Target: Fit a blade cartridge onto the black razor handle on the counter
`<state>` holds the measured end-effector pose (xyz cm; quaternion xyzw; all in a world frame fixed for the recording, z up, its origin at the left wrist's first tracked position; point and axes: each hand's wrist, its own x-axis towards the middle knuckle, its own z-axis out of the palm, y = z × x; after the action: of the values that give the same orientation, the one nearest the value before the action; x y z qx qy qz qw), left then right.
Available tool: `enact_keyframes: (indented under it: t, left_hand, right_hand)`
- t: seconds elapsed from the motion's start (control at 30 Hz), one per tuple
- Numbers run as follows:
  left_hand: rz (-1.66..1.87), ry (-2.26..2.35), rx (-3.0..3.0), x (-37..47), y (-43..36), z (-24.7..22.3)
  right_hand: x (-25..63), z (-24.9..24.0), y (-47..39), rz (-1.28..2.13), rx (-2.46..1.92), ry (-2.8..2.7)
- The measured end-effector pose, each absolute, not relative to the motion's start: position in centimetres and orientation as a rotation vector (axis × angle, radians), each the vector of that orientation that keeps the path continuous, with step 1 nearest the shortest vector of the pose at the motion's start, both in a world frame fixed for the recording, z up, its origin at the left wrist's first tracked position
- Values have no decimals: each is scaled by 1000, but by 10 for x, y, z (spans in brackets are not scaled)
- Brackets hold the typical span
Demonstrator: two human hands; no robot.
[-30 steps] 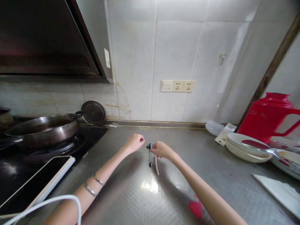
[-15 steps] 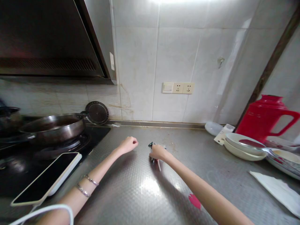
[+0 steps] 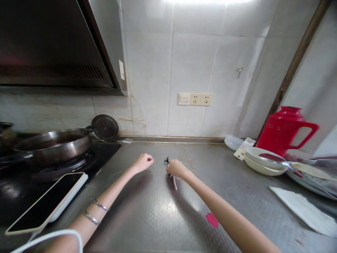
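My right hand (image 3: 177, 168) is closed around a slim tool that I cannot name for certain. Its small dark green head (image 3: 166, 160) shows beyond the fingers, and a thin pale end (image 3: 175, 183) points down toward me. The hand covers its middle. To the left, my left hand (image 3: 144, 163) is curled into a loose fist above the steel counter (image 3: 147, 218), with nothing seen in it. A gap of bare counter separates the two hands. Two silvery bracelets (image 3: 92, 217) circle the left forearm.
A phone (image 3: 44, 207) lies at the left by the stove, where a steel pan (image 3: 58, 146) stands. White cable (image 3: 52, 234) crosses the lower left. On the right are a red thermos (image 3: 280, 130), stacked bowls (image 3: 263, 165) and white paper (image 3: 300, 209).
The whole view has shifted slightly, so the background sits further left. My right hand still grips the slim tool, whose head and pale end are turned a little differently. The left hand stays curled.
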<state>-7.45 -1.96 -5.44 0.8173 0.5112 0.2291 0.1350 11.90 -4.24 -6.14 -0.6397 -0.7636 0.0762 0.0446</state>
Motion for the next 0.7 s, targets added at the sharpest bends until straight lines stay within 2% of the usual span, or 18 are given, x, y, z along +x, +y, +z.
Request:
enact_keyframes:
  t: [0.2, 0.4, 0.7]
  left_hand:
    - [570, 1465, 2319, -49, -26, -64]
    - [478, 1447, 2257, -17, -37, -84]
    - [282, 1687, 2349, 24, -52, -92]
  right_hand:
    - [194, -54, -40, 92, -1927, -2248]
    - [279, -70, -57, 36, -2006, -2216]
    - [316, -98, -71, 49, -2076, -2169]
